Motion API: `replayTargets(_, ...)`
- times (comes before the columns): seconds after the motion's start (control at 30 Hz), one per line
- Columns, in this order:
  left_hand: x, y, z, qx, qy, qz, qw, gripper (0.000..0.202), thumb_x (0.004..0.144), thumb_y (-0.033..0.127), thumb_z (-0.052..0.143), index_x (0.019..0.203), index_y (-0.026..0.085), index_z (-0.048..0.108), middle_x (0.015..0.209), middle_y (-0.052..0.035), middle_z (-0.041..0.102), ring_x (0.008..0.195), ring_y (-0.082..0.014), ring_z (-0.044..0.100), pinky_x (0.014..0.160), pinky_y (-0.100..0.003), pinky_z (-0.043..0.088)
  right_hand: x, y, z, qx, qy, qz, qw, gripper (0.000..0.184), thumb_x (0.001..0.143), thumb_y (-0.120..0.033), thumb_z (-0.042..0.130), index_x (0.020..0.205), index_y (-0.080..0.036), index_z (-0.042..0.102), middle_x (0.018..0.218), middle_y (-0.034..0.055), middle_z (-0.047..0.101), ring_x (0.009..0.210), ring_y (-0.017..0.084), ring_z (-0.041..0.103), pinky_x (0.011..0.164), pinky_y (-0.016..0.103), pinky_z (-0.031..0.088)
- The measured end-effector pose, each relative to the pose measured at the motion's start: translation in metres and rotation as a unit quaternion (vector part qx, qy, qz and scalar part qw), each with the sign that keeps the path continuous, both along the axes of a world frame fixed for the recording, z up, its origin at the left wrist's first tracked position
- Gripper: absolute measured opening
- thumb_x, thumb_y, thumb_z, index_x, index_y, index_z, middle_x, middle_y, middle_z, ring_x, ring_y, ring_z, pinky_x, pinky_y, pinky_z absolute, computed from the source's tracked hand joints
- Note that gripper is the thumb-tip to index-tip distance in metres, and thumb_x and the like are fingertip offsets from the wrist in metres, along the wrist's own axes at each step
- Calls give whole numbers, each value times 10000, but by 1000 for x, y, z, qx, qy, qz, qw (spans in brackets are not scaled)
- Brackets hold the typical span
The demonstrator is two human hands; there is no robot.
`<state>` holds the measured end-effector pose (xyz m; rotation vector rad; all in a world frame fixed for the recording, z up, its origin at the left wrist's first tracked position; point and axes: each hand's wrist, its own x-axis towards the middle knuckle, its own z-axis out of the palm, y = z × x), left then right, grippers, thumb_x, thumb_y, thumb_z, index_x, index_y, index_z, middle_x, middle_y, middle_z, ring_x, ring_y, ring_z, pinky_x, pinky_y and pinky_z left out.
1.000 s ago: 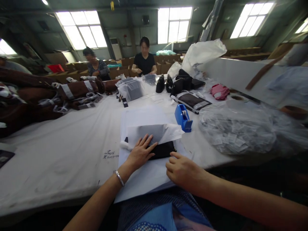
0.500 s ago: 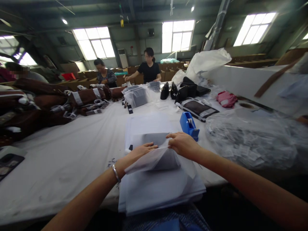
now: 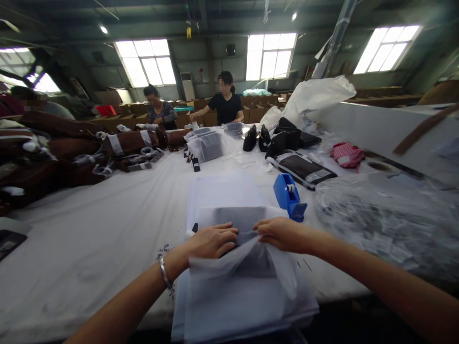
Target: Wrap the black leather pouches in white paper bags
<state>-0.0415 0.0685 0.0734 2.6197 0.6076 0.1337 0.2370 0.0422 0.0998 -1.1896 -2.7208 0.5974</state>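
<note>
Both hands (image 3: 247,238) press the tissue-wrapped parcel (image 3: 236,220), long axis left-right.

Both hands pressed on a thin white tissue-paper sheet (image 3: 247,282) folded over a dark flat item — the left hand (image 3: 211,240) flat, the right hand (image 3: 281,234) pinching its fold. A blue plastic tape dispenser (image 3: 289,197) stood just beside the right hand on the white cloth-covered table (image 3: 107,229).

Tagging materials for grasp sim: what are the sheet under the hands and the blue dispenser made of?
Sheet: thin white tissue paper by the look, matte, half see-through, creasing softly. Dispenser: likely moulded hard plastic, smooth, slight sheen, with a roll on top.
</note>
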Motion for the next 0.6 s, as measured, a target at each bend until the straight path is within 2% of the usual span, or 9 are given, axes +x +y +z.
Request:
replayTargets(0.13,1,-7,0,43,-16,25,999,317,1001,374,365,1201,243,574,1412,-19,540,1387,-191,394,1148,-355,347,16,-24,-16,-32,54,-20,998,246,914,-141,488,1084,-209,652,1200,58,650,1056,199,628,908,289,479)
replayTargets(0.33,10,-4,-18,104,-4,39,994,370,993,369,400,1323,238,505,1338,-34,589,1311,-185,485,1108,-330,390,32,-19,-35,-62,126,-87,986,225,950,-199,470,1098,-202,640,1075,44,682,975,190,628,854,300,467)
replayTargets(0.47,23,-8,-33,192,41,55,979,392,964,379,466,1324,235,523,1325,-76,569,1288,-236,482,1083,-373,409,35,-22,-35,-72,123,-103,984,198,919,-186,491,1005,-191,668,971,43,695,893,197,635,801,302,463)
replayTargets(0.6,27,-11,-35,253,46,20,966,355,950,381,497,1262,230,573,1264,-82,593,1259,-240,483,1086,-395,397,30,-29,-23,-137,108,-162,971,173,863,-159,525,945,-187,675,863,26,701,791,192,645,719,284,470)
